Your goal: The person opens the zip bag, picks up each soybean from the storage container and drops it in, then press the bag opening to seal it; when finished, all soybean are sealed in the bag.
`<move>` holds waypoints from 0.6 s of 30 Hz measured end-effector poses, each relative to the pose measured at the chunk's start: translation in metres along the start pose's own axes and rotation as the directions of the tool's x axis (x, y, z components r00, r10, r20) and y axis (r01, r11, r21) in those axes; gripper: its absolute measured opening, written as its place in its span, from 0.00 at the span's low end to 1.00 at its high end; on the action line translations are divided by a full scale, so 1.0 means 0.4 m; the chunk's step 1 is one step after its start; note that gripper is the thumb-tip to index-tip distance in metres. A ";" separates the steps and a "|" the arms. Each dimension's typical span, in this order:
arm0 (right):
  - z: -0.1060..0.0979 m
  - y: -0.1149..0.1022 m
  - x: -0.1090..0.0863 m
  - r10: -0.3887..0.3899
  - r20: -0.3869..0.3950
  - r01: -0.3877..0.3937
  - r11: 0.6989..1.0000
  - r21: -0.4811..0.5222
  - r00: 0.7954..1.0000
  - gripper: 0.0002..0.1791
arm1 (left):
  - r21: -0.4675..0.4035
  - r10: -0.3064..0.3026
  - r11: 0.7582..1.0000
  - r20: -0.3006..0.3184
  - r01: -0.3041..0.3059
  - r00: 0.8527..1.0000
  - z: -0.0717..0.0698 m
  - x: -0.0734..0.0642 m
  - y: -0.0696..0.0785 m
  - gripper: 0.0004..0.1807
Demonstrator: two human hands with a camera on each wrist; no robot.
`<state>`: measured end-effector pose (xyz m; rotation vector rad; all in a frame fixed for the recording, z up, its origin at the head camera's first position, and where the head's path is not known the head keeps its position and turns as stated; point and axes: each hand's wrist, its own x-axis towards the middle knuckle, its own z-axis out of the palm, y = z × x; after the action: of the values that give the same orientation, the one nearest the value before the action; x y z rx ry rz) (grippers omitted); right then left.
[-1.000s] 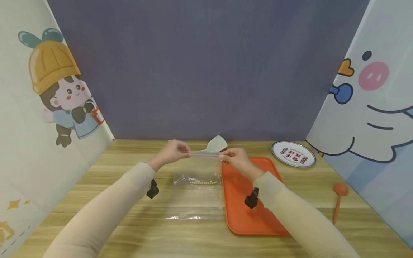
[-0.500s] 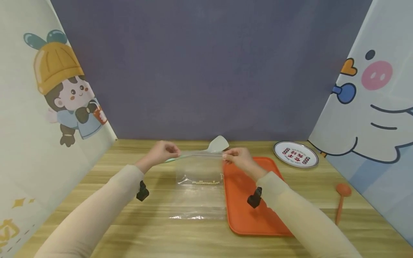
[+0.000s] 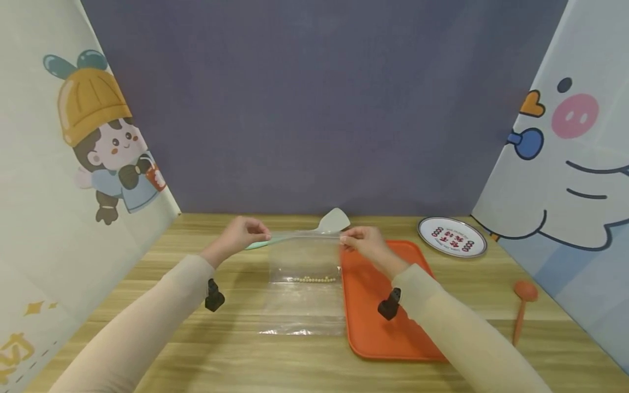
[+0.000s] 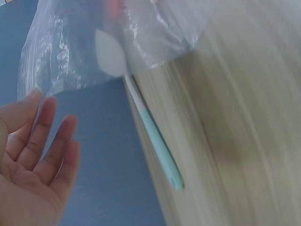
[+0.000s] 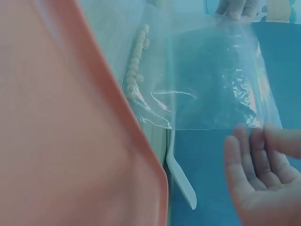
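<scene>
A clear zip bag (image 3: pixel 304 256) is stretched upright between my two hands. My left hand (image 3: pixel 243 232) pinches its upper left corner between thumb and forefinger. The upper right corner is pinched by my right hand (image 3: pixel 365 244). Small round cream-coloured balls (image 5: pixel 135 63) lie in a row along the low part of the bag. Clear plastic (image 3: pixel 304 319) also spreads over the table below; I cannot tell whether it belongs to the same bag. Behind the bag lies a spatula (image 3: pixel 335 220) with a white blade and a mint handle (image 4: pixel 160 153).
An orange tray (image 3: pixel 380 333) lies right of the bag, partly under my right forearm. Behind it to the right is an oval plate (image 3: pixel 452 252) with red lettering. An orange spoon (image 3: pixel 526 292) lies at the far right. A dark panel (image 3: pixel 314 109) stands at the table's back.
My left hand has moved left with its corner, drawing the top edge wider, and the spatula's mint handle has come into sight. The right hand has barely moved. The head view has shifted slightly.
</scene>
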<state>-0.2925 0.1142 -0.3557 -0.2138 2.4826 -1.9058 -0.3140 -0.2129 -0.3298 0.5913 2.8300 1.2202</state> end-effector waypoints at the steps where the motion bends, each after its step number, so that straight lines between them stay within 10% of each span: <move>1: 0.001 0.002 -0.002 -0.007 0.018 0.007 1.000 0.023 1.000 0.13 | -0.038 -0.011 0.999 0.005 0.011 1.000 0.003 -0.002 -0.001 0.06; 8: 0.019 0.002 -0.012 -0.047 0.138 0.020 0.981 0.194 0.989 0.07 | -0.372 -0.017 0.927 0.099 0.052 0.995 0.029 -0.022 0.003 0.09; 18: 0.058 -0.007 -0.025 -0.031 0.145 0.015 0.994 0.110 0.989 0.17 | -0.403 -0.047 0.913 0.044 0.061 0.998 0.045 -0.041 -0.012 0.13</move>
<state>-0.2801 0.0923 -0.3598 -0.3676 2.2869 -1.9495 -0.2977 -0.2089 -0.3480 0.4988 2.4326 1.6991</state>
